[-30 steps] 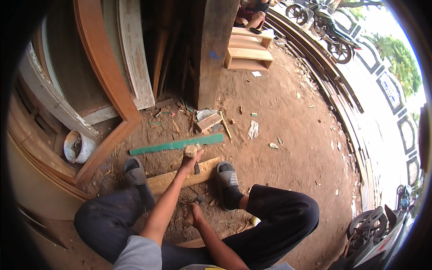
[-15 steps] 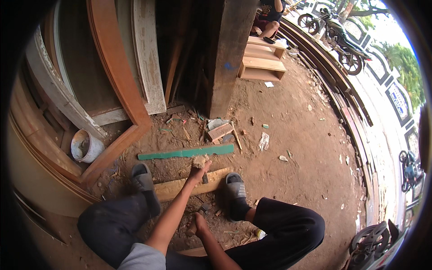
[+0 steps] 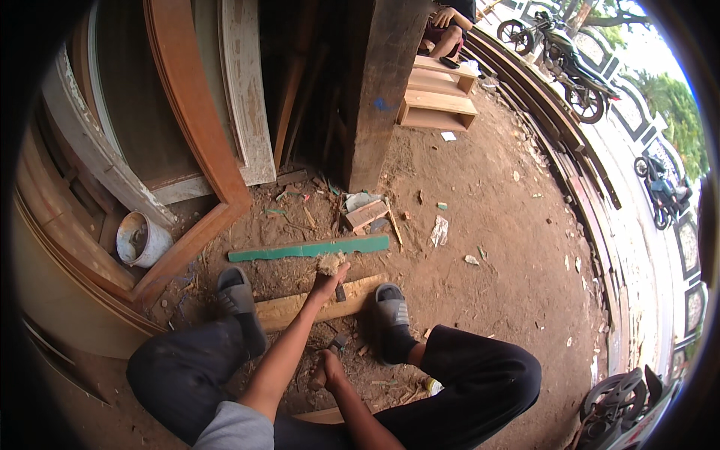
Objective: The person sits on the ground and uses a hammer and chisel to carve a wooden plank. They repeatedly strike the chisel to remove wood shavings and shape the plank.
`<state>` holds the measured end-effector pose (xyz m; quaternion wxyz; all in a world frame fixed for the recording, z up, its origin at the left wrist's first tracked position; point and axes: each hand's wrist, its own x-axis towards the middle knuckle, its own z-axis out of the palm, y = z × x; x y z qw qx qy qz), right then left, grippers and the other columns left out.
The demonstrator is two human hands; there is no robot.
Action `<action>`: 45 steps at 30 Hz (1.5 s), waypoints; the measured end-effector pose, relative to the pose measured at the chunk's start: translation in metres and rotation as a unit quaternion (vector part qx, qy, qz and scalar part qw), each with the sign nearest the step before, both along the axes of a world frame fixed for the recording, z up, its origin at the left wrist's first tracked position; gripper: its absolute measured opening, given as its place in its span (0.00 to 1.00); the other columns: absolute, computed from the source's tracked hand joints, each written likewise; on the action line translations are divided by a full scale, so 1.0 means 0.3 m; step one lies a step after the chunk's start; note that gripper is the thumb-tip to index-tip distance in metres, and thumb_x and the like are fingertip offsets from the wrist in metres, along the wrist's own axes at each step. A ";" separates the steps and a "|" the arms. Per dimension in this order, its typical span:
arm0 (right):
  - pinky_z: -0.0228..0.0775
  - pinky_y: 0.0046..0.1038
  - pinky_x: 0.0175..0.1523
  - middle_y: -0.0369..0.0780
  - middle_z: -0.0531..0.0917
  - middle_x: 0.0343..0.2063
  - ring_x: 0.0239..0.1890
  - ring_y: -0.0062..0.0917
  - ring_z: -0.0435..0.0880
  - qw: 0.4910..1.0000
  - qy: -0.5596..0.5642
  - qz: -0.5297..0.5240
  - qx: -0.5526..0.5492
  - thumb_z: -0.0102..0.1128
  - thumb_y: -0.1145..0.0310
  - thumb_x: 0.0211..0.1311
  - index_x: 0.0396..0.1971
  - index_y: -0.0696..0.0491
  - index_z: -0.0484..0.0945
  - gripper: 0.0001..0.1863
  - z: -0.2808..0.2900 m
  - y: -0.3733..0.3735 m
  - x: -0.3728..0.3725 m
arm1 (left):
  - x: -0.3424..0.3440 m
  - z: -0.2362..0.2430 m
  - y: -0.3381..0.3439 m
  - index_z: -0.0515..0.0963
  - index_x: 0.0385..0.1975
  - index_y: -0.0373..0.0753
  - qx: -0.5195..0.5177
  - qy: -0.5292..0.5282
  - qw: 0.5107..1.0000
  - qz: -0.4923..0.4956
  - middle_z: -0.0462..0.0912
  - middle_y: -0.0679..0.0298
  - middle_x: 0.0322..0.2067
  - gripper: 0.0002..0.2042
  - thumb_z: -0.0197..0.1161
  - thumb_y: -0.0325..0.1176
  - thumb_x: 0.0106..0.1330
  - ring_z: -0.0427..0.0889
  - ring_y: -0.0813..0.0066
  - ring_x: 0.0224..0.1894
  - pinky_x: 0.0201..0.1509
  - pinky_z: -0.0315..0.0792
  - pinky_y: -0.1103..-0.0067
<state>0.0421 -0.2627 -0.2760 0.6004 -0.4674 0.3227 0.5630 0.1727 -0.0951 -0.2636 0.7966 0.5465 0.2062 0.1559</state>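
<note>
My left hand is wrapped round a chisel with a frayed, pale wooden top. Its dark blade comes out below the fist against a light wooden plank, which lies across the ground between my feet. Nearer to me, my right hand grips the handle of a hammer, whose dark head points away from me, apart from the plank. A green-painted board lies just beyond the plank.
A white bucket stands by leaning door frames on the left. Beyond a thick post are a wooden shelf box and a seated person. Offcuts and shavings litter the dirt. Motorbikes stand at right.
My right hand and the hammer have shifted very slightly away from me. The left hand stays on the chisel. On the road, a motorbike has moved farther off. The seated person's arm has lowered.
</note>
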 end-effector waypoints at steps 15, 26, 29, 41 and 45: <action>0.65 0.31 0.24 0.40 0.67 0.22 0.21 0.29 0.68 0.961 0.157 -0.213 0.080 0.37 0.58 0.62 0.34 0.56 0.60 0.15 -0.042 -0.024 0.008 | 0.003 -0.006 -0.008 0.67 0.26 0.42 -0.007 0.022 1.000 0.012 0.65 0.74 0.19 0.10 0.61 0.36 0.61 0.61 0.84 0.20 0.22 0.56 0.82; 0.72 0.31 0.31 0.42 0.74 0.31 0.27 0.31 0.75 0.954 0.173 -0.133 0.205 0.52 0.60 0.64 0.41 0.57 0.64 0.17 -0.146 -0.046 -0.031 | 0.022 -0.016 -0.014 0.67 0.26 0.42 -0.013 0.004 1.000 -0.015 0.64 0.74 0.17 0.09 0.59 0.35 0.62 0.61 0.85 0.18 0.21 0.56 0.83; 0.76 0.27 0.33 0.44 0.76 0.35 0.30 0.29 0.78 0.911 0.257 -0.198 0.254 0.58 0.64 0.61 0.41 0.57 0.66 0.16 -0.120 -0.023 -0.052 | 0.021 -0.016 -0.003 0.68 0.28 0.41 0.009 0.009 1.000 0.006 0.64 0.75 0.17 0.08 0.58 0.34 0.63 0.63 0.86 0.18 0.22 0.58 0.84; 0.71 0.20 0.23 0.39 0.76 0.20 0.17 0.20 0.75 0.972 0.010 0.208 0.108 0.56 0.69 0.61 0.34 0.59 0.69 0.10 0.021 -0.064 -0.025 | 0.048 -0.068 0.043 0.65 0.25 0.42 -0.026 0.009 0.999 0.023 0.61 0.75 0.15 0.08 0.57 0.30 0.62 0.60 0.87 0.15 0.18 0.54 0.84; 0.74 0.26 0.27 0.42 0.77 0.28 0.23 0.24 0.79 0.961 -0.124 0.244 0.023 0.59 0.69 0.57 0.40 0.62 0.67 0.16 0.206 -0.100 0.105 | 0.085 -0.065 0.012 0.64 0.25 0.42 0.020 -0.002 0.997 0.070 0.61 0.75 0.14 0.08 0.56 0.27 0.61 0.59 0.87 0.14 0.16 0.53 0.83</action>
